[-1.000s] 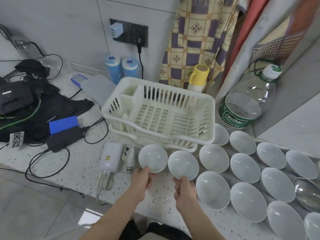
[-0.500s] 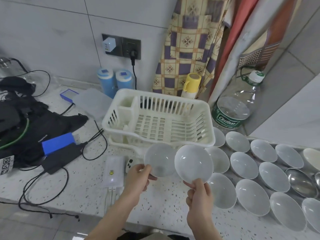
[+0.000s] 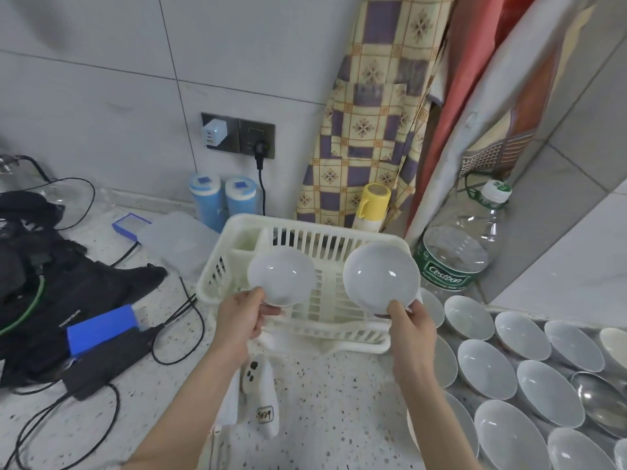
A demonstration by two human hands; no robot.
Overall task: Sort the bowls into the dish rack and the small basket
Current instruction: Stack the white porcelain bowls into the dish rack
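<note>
A white bowl (image 3: 281,274) is tilted toward me above the left part of the cream dish rack (image 3: 217,276); my left hand (image 3: 241,317) pinches its lower rim. My right hand (image 3: 412,329) pinches the lower rim of a second, larger-looking white bowl (image 3: 380,274), held over the rack's right part. The rack's slatted floor shows nothing between the two bowls. Several more white bowls (image 3: 487,368) lie in rows on the counter to the right. No small basket is in view.
A large clear water bottle (image 3: 458,245) stands right of the rack, a yellow-capped bottle (image 3: 373,206) behind it. Black gear, cables and a blue box (image 3: 100,329) crowd the left counter. White devices (image 3: 263,398) lie in front of the rack. A metal bowl (image 3: 599,398) sits among the white ones.
Both hands have lifted their bowls off the counter and carried them up and forward until they are over the dish rack. The camera view has moved closer to the rack.
</note>
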